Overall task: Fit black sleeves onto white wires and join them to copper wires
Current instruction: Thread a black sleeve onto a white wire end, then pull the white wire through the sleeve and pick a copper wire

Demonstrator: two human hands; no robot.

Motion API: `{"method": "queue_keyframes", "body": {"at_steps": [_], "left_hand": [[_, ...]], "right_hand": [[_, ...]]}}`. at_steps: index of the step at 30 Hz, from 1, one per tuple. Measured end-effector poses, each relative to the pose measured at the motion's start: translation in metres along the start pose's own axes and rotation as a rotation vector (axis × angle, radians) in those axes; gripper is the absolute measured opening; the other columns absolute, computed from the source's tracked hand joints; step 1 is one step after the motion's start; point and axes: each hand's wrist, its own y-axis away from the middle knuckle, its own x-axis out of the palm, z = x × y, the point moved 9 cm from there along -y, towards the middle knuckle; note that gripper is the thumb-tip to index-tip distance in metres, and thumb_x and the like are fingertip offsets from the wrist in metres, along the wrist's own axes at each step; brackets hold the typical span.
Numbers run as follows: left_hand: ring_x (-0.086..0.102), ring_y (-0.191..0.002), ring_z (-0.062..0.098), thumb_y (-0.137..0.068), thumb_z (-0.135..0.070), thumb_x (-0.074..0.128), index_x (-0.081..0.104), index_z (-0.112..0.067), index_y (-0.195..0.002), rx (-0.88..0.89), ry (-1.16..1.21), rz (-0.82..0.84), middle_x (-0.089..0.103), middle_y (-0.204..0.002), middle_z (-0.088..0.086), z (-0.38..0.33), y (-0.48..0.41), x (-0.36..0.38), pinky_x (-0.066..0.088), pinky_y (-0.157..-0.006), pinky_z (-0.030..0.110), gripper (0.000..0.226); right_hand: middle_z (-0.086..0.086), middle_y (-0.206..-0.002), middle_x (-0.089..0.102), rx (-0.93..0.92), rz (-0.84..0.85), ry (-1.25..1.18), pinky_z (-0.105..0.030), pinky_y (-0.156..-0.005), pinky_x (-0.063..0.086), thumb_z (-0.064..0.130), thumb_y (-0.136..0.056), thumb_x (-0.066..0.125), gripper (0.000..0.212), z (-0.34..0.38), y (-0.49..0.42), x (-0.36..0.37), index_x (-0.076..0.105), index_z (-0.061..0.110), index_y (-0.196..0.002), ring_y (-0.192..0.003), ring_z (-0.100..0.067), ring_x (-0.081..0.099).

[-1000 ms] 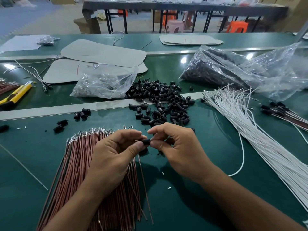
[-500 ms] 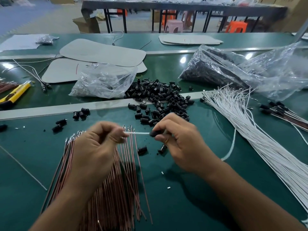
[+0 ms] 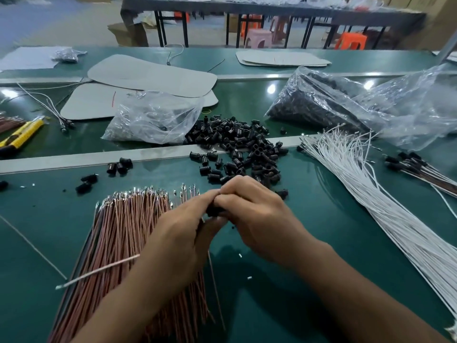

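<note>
Pinched a stubby black sleeve (image 3: 214,211) between left hand (image 3: 178,233) and right hand (image 3: 257,219), above thin copper wires (image 3: 128,231); glossy green table (image 3: 321,243) beneath them.

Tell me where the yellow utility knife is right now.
The yellow utility knife lies at the far left of the head view, beyond the metal strip and left of the clear plastic bag.

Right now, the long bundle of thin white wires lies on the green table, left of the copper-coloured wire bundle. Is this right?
No. The head view shows the long bundle of thin white wires on the green table, right of the copper-coloured wire bundle.
</note>
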Motion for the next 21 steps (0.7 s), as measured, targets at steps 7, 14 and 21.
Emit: {"method": "queue_keyframes", "body": {"at_steps": [7,14,21], "left_hand": [[0.063,-0.064,0.005,-0.091,-0.025,0.058,0.065,-0.026,-0.116,-0.319,0.21,-0.245,0.071,-0.084,-0.012,0.058,0.008,-0.036,0.048,-0.054,0.01,0.026],[0.034,-0.043,0.01,-0.094,-0.024,0.053,0.068,-0.026,-0.1,-0.375,0.46,-0.21,0.063,-0.069,0.005,0.073,0.008,-0.03,0.028,-0.035,0.02,0.016],[0.058,-0.067,-0.003,-0.096,-0.008,0.057,0.066,-0.023,-0.11,-0.287,0.185,-0.122,0.067,-0.089,-0.009,0.066,0.005,-0.022,0.046,-0.058,0.011,0.022]], "right_hand": [[-0.001,-0.109,0.06,-0.049,0.438,-0.198,-0.024,-0.086,0.039,0.01,-0.092,0.071,0.015,0.011,0.012,0.025,0.075,0.014,-0.105,-0.099,-0.015,0.05],[0.004,-0.121,0.054,-0.106,0.662,-0.322,-0.028,-0.092,0.039,0.019,-0.093,0.07,0.005,0.025,0.029,0.053,0.075,0.021,-0.095,-0.108,-0.02,0.043],[0.008,-0.088,0.057,0.175,0.156,-0.446,-0.022,-0.077,0.044,-0.005,-0.095,0.059,0.018,0.006,0.007,0.006,0.063,0.012,-0.098,-0.083,-0.009,0.052]]}}
